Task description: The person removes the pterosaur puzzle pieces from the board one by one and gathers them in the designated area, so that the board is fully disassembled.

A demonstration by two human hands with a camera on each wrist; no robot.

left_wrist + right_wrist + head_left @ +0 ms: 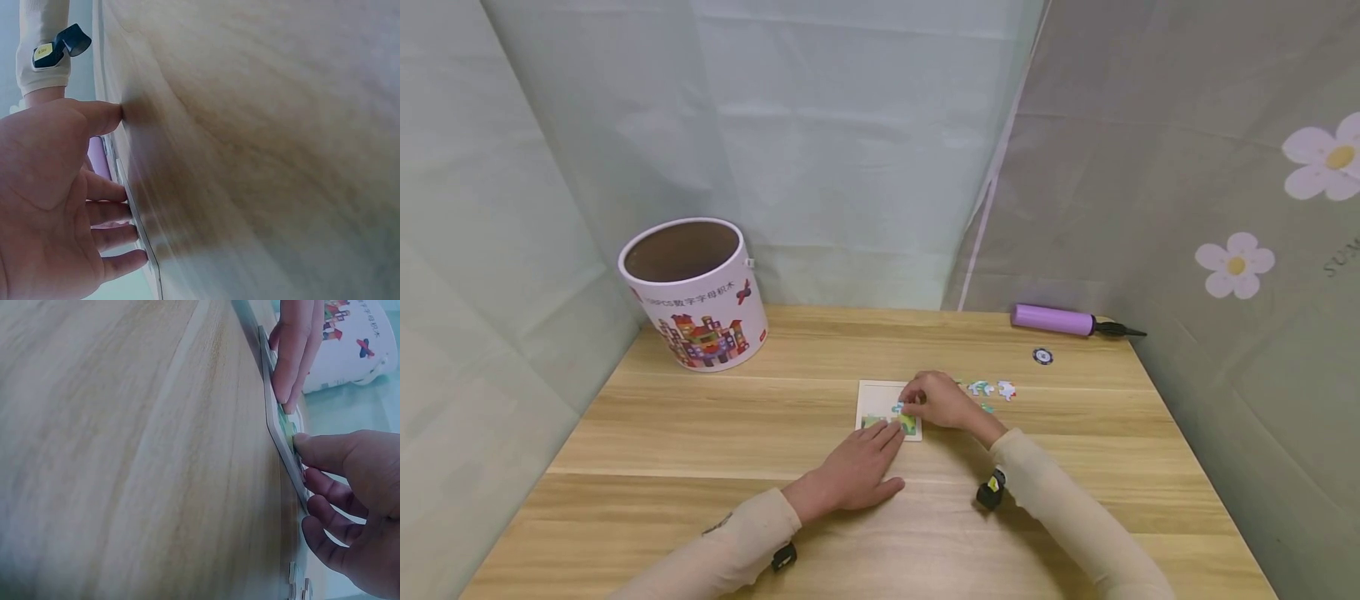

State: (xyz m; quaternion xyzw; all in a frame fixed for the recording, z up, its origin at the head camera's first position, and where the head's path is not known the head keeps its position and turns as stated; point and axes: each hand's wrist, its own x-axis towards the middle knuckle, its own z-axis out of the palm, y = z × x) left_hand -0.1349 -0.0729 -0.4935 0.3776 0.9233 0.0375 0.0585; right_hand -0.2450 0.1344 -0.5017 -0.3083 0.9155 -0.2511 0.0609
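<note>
A small white puzzle board (877, 397) lies flat in the middle of the wooden table (700, 433), with green and yellow pieces (908, 422) set along its near edge. My left hand (859, 467) rests flat on the table, its straight fingers (119, 234) pressing the board's near edge (145, 240). My right hand (936, 398) curls over the board's right side and pinches a small puzzle piece (898, 408) against it. In the right wrist view the board (278, 425) is seen edge-on, with my right fingertips (306, 442) on its face.
Loose puzzle pieces (992, 388) lie just right of the board. A white bucket (694, 293) with printed blocks stands at the back left. A purple hand pump (1060, 320) and a small round token (1042, 356) lie at the back right. Curtains close in all sides.
</note>
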